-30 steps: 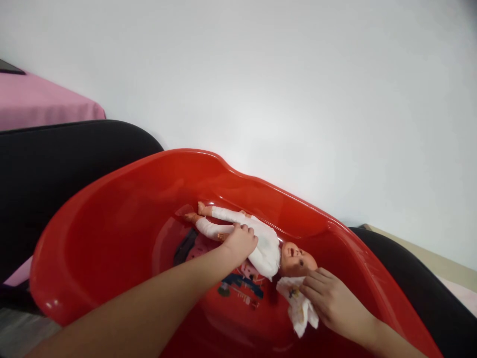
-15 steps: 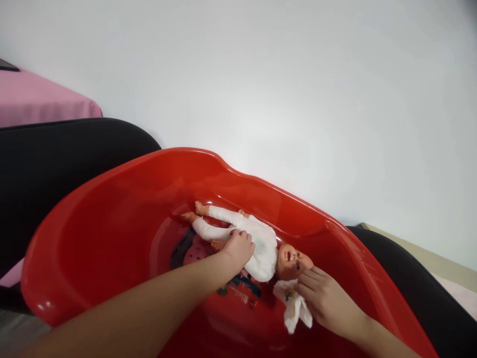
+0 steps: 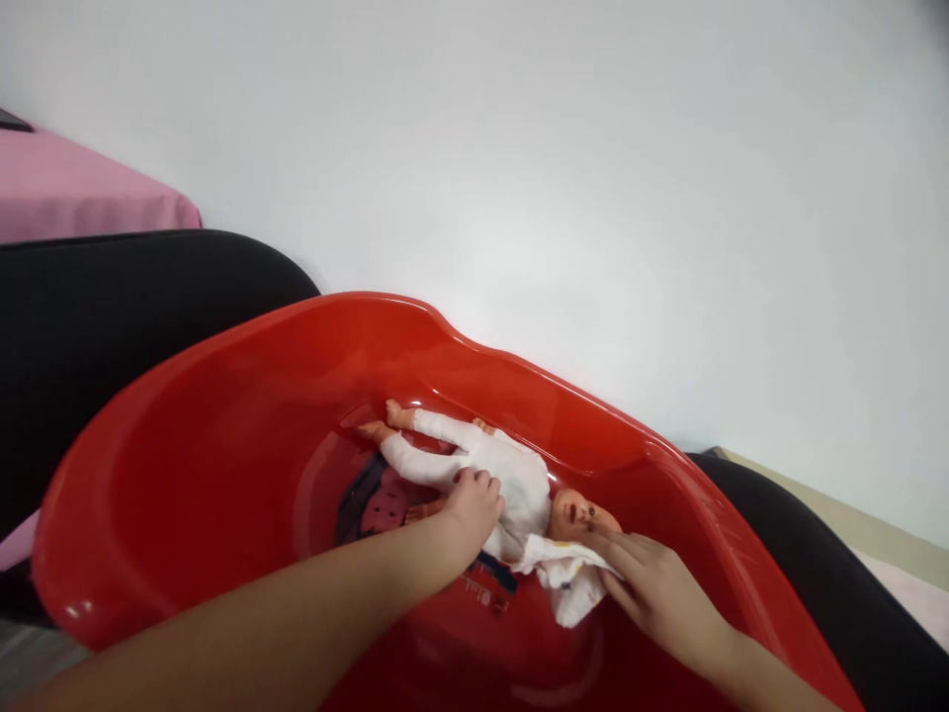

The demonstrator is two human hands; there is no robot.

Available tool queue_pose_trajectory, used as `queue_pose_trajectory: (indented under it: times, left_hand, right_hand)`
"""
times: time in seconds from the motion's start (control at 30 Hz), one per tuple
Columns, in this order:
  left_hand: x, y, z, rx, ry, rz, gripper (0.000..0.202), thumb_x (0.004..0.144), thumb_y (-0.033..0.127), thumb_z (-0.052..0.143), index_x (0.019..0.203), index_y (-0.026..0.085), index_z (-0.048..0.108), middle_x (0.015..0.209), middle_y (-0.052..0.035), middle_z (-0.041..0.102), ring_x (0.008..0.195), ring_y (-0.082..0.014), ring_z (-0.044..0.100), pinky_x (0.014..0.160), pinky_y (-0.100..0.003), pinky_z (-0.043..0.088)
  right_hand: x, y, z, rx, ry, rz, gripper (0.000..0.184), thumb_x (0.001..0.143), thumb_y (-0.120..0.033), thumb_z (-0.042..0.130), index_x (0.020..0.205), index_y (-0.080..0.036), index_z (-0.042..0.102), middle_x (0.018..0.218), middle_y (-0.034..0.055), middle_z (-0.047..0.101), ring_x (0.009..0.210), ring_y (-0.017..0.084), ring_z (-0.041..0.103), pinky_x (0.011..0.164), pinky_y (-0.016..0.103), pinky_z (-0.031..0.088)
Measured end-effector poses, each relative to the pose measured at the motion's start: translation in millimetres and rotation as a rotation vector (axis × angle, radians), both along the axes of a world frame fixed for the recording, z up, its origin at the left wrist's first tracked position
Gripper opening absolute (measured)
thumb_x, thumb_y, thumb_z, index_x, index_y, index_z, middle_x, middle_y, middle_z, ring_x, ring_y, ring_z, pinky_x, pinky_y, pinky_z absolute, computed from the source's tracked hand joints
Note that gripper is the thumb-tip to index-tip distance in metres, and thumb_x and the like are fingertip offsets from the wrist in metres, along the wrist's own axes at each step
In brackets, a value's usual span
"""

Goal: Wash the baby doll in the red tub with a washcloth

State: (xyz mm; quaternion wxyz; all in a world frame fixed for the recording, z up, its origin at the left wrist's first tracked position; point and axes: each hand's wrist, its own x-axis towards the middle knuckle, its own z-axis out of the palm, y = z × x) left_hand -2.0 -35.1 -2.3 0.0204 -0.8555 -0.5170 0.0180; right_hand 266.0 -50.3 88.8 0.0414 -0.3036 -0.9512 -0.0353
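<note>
A baby doll [image 3: 511, 465] with a white cloth body lies on its back in a red baby bathtub [image 3: 208, 465], its head to the right and its feet to the left. My left hand [image 3: 474, 509] rests on the doll's near side, fingers curled at its body or near arm; what they grip is hidden. At the doll's head, my right hand [image 3: 652, 583] holds a white patterned cloth [image 3: 567, 578] between thumb and fingers. The fingertips reach the side of the head, and the cloth hangs down beside it towards the doll's shoulder.
Black chair backs [image 3: 148, 326] flank the tub on the left and the right. A pink-covered table [image 3: 89, 188] stands at the far left. Behind the tub rises a pale wall [image 3: 519, 178]. A printed picture [image 3: 382, 499] shows on the tub floor.
The cloth has swung up and left, spreading towards the doll's shoulder. My right hand has turned slightly at the doll's head. My left hand has shifted only a little.
</note>
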Motion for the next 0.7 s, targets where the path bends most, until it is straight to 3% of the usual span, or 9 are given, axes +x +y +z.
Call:
queue_pose_trajectory:
  times: [0.2, 0.4, 0.5, 0.6, 0.7]
  left_hand:
    - [3.5, -4.3, 1.0, -0.083, 0.077, -0.03, 0.035, 0.098, 0.015, 0.05, 0.126, 0.015, 0.071, 0.121, -0.0128, 0.067, 0.112, -0.0327, 0.059, 0.088, -0.05, 0.052]
    - [4.2, -2.7, -1.4, -0.087, 0.096, -0.024, 0.038, 0.097, 0.016, 0.052, 0.131, 0.017, 0.07, 0.129, -0.0165, 0.066, 0.114, -0.0349, 0.057, 0.093, -0.053, 0.048]
    - [4.5, -1.3, -2.4, -0.097, 0.083, -0.022, 0.04, 0.097, 0.016, 0.05, 0.132, 0.018, 0.07, 0.131, -0.0163, 0.066, 0.115, -0.0347, 0.057, 0.093, -0.052, 0.048]
    - [3.8, 0.2, -3.9, -0.135, 0.075, -0.043, 0.039, 0.097, 0.02, 0.054, 0.131, 0.018, 0.072, 0.133, -0.0171, 0.068, 0.118, -0.036, 0.056, 0.092, -0.052, 0.048]
    - [0.4, 3.5, -4.1, -0.166, 0.068, -0.079, 0.048, 0.089, 0.023, 0.067, 0.137, 0.018, 0.069, 0.134, -0.0189, 0.068, 0.121, -0.0383, 0.054, 0.095, -0.053, 0.047]
  right_hand:
    - [-13.6, -2.9, -4.1, -0.042, 0.091, -0.111, 0.034, 0.106, -0.025, 0.043, 0.135, -0.026, 0.061, 0.114, 0.0065, 0.077, 0.093, 0.02, 0.076, 0.079, 0.032, 0.061]
    - [-23.3, 4.0, 3.3, -0.114, 0.312, -0.491, 0.032, 0.106, -0.037, 0.043, 0.133, -0.029, 0.059, 0.122, 0.0058, 0.074, 0.105, 0.022, 0.073, 0.088, 0.035, 0.06]
    - [-39.5, 1.4, -2.0, -0.235, 0.152, -0.446, 0.037, 0.104, -0.033, 0.042, 0.137, -0.026, 0.059, 0.125, 0.0096, 0.073, 0.109, 0.026, 0.071, 0.094, 0.042, 0.059]
    - [-64.6, -7.3, -19.3, -0.344, -0.002, -0.346, 0.047, 0.1, -0.02, 0.039, 0.144, -0.019, 0.056, 0.14, 0.0155, 0.066, 0.129, 0.033, 0.061, 0.112, 0.053, 0.047]
    - [-92.2, -15.2, -37.1, -0.481, 0.037, -0.322, 0.042, 0.098, -0.018, 0.037, 0.133, -0.015, 0.06, 0.138, 0.0184, 0.065, 0.124, 0.032, 0.062, 0.108, 0.049, 0.048]
